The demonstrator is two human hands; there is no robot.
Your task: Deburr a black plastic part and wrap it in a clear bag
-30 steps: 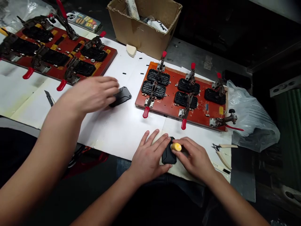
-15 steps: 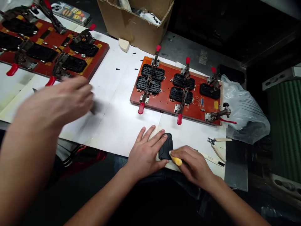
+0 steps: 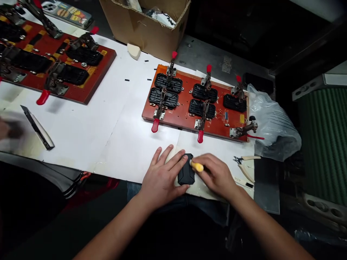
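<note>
One red board [image 3: 95,74] cropped, black cover [image 3: 187,174] partly beneath left hand [image 3: 162,177]

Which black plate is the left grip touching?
The black plate by the near edge of the table, partly under the left grip. It alone lies off the red boards; the other plates sit on them.

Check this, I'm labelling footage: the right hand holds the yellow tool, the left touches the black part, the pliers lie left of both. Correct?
No: the head view shows the pliers right, not left, of both hands. The right hand holds the yellow tool; the left hand touches the black part.
</note>
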